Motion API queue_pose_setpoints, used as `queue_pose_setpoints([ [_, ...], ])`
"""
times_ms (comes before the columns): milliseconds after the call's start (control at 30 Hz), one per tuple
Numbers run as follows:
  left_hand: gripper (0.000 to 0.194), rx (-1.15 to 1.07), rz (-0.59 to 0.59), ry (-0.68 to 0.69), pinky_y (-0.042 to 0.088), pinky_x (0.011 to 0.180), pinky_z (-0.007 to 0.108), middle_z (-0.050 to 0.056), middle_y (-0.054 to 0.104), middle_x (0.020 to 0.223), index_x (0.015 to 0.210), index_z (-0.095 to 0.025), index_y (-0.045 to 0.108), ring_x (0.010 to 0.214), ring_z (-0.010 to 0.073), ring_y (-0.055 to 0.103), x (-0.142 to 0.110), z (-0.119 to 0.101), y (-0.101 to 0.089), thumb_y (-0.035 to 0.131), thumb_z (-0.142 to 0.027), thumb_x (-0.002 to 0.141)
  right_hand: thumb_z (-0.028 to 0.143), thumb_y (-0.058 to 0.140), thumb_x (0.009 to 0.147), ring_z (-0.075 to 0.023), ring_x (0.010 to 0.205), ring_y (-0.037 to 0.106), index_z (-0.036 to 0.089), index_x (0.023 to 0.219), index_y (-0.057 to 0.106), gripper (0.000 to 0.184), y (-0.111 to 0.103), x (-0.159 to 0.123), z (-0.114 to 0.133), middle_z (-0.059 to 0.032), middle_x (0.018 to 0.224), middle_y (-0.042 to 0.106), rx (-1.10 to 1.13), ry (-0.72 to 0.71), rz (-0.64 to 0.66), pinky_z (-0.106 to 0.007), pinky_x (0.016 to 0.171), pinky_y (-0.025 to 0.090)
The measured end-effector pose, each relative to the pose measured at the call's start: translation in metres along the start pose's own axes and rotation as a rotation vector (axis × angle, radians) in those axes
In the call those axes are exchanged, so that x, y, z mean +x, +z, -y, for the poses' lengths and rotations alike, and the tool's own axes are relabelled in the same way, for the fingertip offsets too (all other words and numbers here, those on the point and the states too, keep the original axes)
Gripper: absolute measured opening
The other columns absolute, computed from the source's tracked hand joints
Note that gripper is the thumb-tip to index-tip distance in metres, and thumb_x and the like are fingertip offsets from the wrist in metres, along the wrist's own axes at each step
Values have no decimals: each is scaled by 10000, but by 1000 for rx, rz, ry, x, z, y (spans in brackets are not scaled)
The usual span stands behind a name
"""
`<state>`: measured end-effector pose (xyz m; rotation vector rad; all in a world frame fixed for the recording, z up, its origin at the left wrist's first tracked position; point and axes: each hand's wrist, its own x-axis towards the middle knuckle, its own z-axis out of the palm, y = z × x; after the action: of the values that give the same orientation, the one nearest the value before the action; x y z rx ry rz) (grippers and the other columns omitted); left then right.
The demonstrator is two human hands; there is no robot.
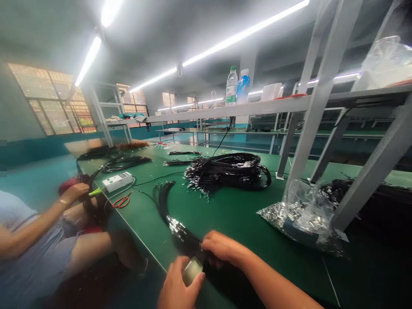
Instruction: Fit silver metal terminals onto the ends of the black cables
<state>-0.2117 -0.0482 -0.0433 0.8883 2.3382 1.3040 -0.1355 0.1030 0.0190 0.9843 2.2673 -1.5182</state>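
Note:
My left hand (177, 283) is closed around a small roll of clear tape (192, 270) at the near edge of the green table (231, 214). My right hand (222, 248) is closed on a bundle of black cables (167, 206) with metal ends, gripping it where the bundle meets the tape. The bundle runs away from me across the table and fans out at its far end.
A big coil of black cables (231, 169) lies mid-table. A plastic bag of metal parts (302, 214) sits right, by grey shelf posts (322, 94). Red scissors (121, 201) and a white box (117, 181) lie left. A seated person (41, 240) works at left.

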Motion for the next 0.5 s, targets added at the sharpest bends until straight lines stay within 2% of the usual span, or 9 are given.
queue_pose_setpoints([
  [100, 316, 164, 12, 17, 412, 746, 330, 100, 621, 1028, 1019, -184, 578, 956, 298, 597, 1, -4, 2, 606, -278, 719, 366, 490, 930, -65, 473, 521, 129, 861, 602, 271, -6, -11, 7, 41, 663, 591, 2, -25, 24, -207, 461, 456],
  [200, 313, 273, 12, 9, 432, 749, 287, 116, 624, 1086, 1089, -158, 544, 994, 261, 600, 4, -13, 17, 560, -230, 784, 390, 462, 939, -46, 374, 443, 134, 782, 590, 327, -5, -20, 11, 75, 548, 537, 0, -47, 49, -182, 389, 393],
  [267, 289, 343, -6, 0, 437, 781, 279, 126, 637, 1074, 1110, -133, 540, 1009, 244, 596, 6, -19, 28, 507, -208, 832, 393, 450, 942, -45, 354, 430, 136, 725, 577, 359, -1, -21, 11, 79, 515, 527, -15, -60, 24, -179, 372, 371],
  [333, 296, 424, -30, 7, 418, 860, 316, 145, 621, 1127, 1134, -118, 544, 1083, 258, 555, 7, -24, 30, 485, -195, 854, 343, 423, 950, -51, 340, 423, 143, 729, 569, 332, 4, -21, 8, 78, 502, 524, -43, -72, -56, -181, 362, 349],
  [433, 323, 544, 19, 75, 401, 908, 375, 106, 602, 1207, 1096, -176, 603, 1150, 290, 506, 7, -29, 10, 625, -202, 776, 222, 413, 905, -75, 354, 454, 170, 851, 569, 174, 14, -26, 3, 70, 504, 535, -123, -94, -224, -193, 382, 327],
  [500, 246, 609, 89, 113, 450, 829, 363, 58, 670, 1060, 975, -217, 658, 1036, 276, 581, 10, -37, -16, 691, -213, 732, 210, 443, 864, -109, 456, 546, 203, 894, 578, 138, 21, -34, 1, 41, 548, 589, -205, -122, -323, -208, 447, 337],
])
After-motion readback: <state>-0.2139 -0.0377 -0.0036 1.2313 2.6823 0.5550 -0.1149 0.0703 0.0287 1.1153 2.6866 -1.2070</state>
